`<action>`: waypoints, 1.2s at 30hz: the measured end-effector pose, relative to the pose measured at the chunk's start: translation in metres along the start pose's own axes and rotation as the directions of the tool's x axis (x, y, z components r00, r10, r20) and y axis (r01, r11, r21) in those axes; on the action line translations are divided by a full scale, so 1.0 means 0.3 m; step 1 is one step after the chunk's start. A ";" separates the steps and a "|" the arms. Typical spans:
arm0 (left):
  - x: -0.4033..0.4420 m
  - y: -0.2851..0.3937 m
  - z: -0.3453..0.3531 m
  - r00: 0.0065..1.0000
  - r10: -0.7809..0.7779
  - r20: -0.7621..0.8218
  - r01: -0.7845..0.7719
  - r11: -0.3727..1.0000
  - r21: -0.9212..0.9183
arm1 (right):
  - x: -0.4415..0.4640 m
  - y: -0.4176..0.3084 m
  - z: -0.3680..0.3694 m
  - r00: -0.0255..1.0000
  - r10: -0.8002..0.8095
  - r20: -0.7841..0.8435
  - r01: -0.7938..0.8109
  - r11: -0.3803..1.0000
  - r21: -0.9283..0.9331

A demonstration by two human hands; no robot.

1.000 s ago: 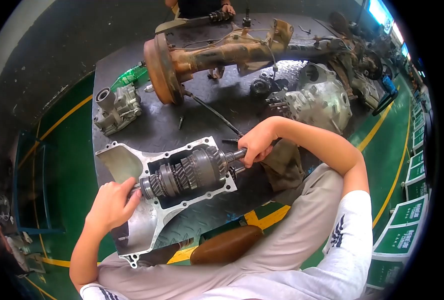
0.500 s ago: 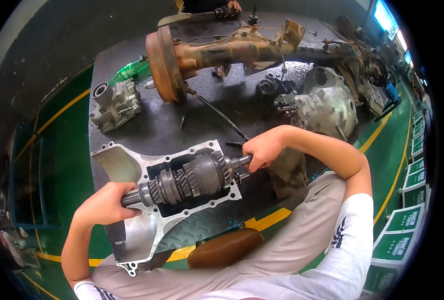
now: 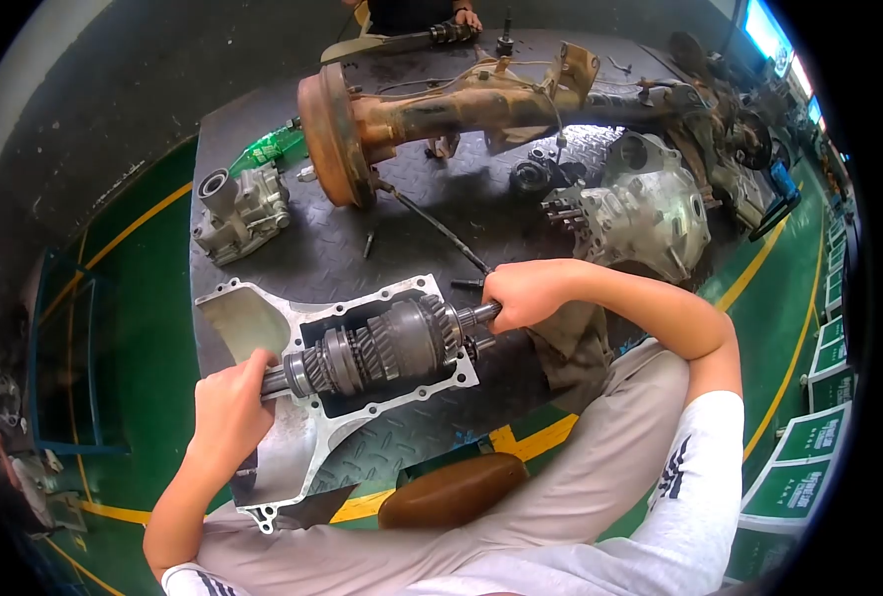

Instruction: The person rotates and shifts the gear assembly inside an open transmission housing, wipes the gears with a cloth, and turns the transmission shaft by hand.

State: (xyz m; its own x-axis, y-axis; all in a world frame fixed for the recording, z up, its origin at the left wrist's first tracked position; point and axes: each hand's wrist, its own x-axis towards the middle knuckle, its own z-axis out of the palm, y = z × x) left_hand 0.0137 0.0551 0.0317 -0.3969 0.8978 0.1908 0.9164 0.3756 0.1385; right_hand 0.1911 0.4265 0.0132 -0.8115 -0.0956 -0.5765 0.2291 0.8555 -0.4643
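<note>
A gear shaft assembly, stacked with dark gears, lies along the opening of a silver half housing. My left hand is closed around the left end of the shaft, over the housing's bell-shaped part. At the other end, my right hand grips the splined tip of the shaft, just beyond the housing's right edge. Part of a second, thinner shaft shows below the right hand. The fingers' undersides are hidden on both hands.
Behind the housing lies a rusty axle with a drum. A silver casting stands at left, a larger silver housing at right. A rod and small bolt lie between. Another person's hand is at the far edge.
My left hand has turned more upright on the shaft end, its thumb side now upward. My right hand keeps its hold. The view has shifted slightly.
</note>
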 end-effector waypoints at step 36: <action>0.026 -0.009 -0.023 0.980 -0.140 0.141 0.159 0.978 -0.134 | 0.108 0.132 -0.053 0.715 -0.206 0.668 -0.254 0.814 0.522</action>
State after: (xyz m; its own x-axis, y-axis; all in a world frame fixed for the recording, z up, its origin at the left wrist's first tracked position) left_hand 0.0076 0.0596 0.0394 -0.5101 0.8596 0.0303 0.8259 0.4797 0.2963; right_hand 0.1652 0.4655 -0.0131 -0.2677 -0.5847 -0.7658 0.6734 0.4549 -0.5827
